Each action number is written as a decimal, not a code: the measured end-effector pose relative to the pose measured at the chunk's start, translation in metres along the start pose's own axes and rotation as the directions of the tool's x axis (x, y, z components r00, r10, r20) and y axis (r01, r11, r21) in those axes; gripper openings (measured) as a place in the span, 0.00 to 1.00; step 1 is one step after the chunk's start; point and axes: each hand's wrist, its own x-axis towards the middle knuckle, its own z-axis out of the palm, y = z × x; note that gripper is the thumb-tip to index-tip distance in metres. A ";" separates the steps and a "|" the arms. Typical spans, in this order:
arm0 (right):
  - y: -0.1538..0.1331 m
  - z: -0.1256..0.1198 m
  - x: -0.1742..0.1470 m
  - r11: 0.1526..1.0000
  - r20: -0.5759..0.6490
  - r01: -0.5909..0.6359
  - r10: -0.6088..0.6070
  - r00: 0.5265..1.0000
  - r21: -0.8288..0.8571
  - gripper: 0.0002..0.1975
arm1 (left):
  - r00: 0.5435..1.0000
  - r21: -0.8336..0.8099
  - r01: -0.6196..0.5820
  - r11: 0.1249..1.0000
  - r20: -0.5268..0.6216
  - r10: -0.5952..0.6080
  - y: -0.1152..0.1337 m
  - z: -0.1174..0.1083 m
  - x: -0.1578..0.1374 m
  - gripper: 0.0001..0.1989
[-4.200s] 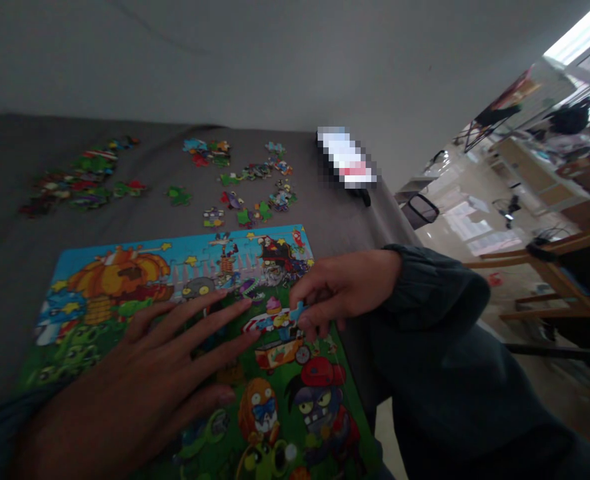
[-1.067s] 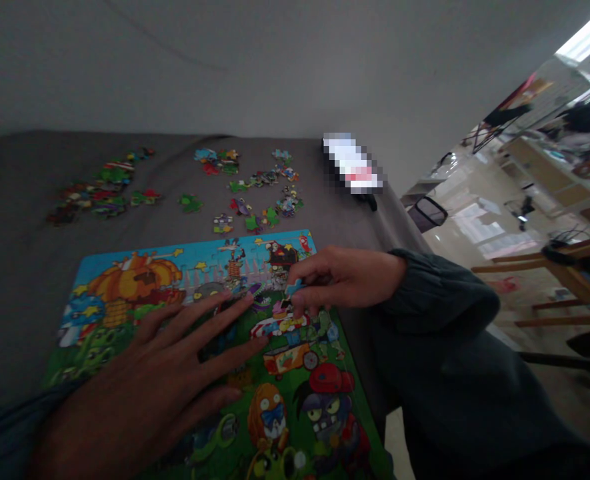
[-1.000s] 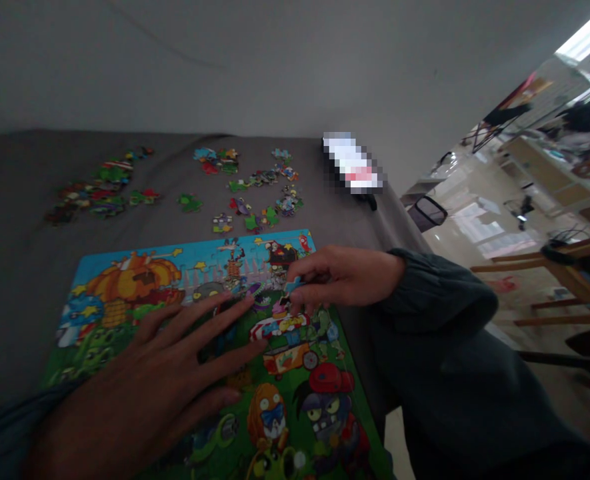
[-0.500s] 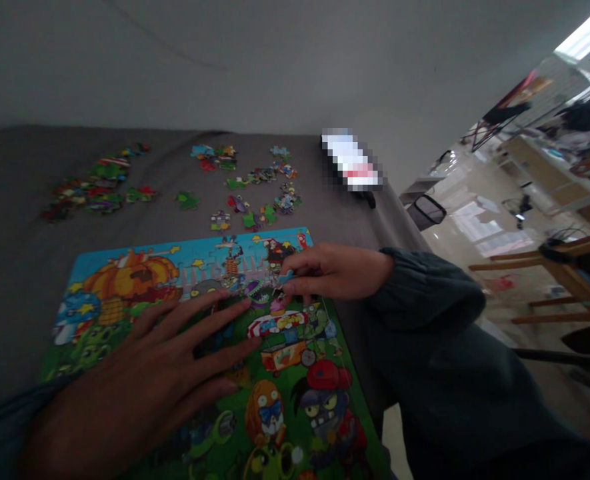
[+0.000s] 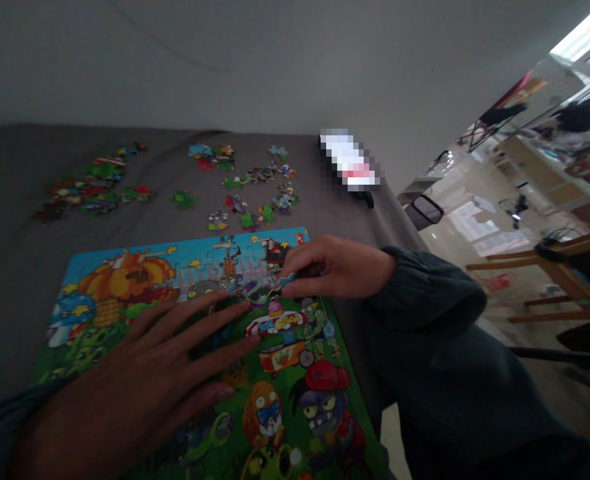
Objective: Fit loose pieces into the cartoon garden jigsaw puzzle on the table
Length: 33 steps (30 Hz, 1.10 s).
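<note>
A bright cartoon jigsaw puzzle point(image 5: 279, 350) with a pumpkin and zombie figures lies flat before me. My left hand point(image 5: 159, 363) rests on it, palm down, fingers spread toward the middle. Above the puzzle's upper right part, my right hand point(image 5: 335, 267) pinches a small puzzle piece point(image 5: 285, 279) with a light blue edge between thumb and fingers. The piece is close to the board beside the purple toothed plant picture; whether it touches is hard to tell. Beyond the board's far edge lie loose pieces, among them a green piece point(image 5: 183, 199).
Loose pieces form a heap point(image 5: 95, 183) at the far left and smaller groups nearer the middle. A phone point(image 5: 349, 160) with a blurred, lit screen lies at the far right, by the wall. Past the table's right edge stands a wooden chair point(image 5: 525, 267).
My right hand has tilted and lifted slightly, with the piece turned in its fingers. My left hand stays almost in place on the puzzle.
</note>
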 end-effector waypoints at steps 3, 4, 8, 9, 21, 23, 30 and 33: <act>-0.001 0.004 -0.001 0.996 0.009 -0.056 0.055 0.998 0.072 0.16 | 1.000 0.001 0.021 1.000 -0.021 -0.021 -0.004 -0.001 0.000 0.25; -0.001 0.005 0.000 0.993 0.023 -0.071 0.069 0.997 0.097 0.21 | 0.999 0.000 0.031 1.000 -0.025 -0.031 -0.006 -0.002 0.000 0.25; -0.002 0.008 0.002 0.977 0.089 -0.141 0.127 0.988 0.161 0.21 | 0.997 -0.004 0.077 0.997 0.010 -0.077 -0.012 -0.006 -0.001 0.25; -0.002 0.008 0.002 0.973 0.102 -0.160 0.145 0.984 0.164 0.19 | 0.996 -0.007 0.087 0.996 0.022 -0.087 -0.013 -0.007 -0.001 0.25; 0.001 0.005 0.004 0.987 0.161 -0.159 0.151 0.975 0.036 0.15 | 0.999 -0.027 0.051 0.998 -0.015 -0.052 -0.014 -0.002 0.000 0.23; 0.003 0.006 0.004 0.984 0.155 -0.171 0.163 0.974 0.040 0.15 | 0.998 -0.028 0.055 0.998 0.005 -0.055 -0.012 -0.002 0.001 0.23; 0.007 0.008 0.005 0.981 0.154 -0.185 0.173 0.973 0.064 0.15 | 0.999 -0.030 0.032 0.999 -0.017 -0.033 -0.011 0.001 -0.001 0.24; 0.007 0.007 0.004 0.989 0.116 -0.145 0.140 0.983 0.033 0.15 | 0.999 -0.036 0.047 0.998 -0.014 -0.047 -0.011 0.001 0.000 0.24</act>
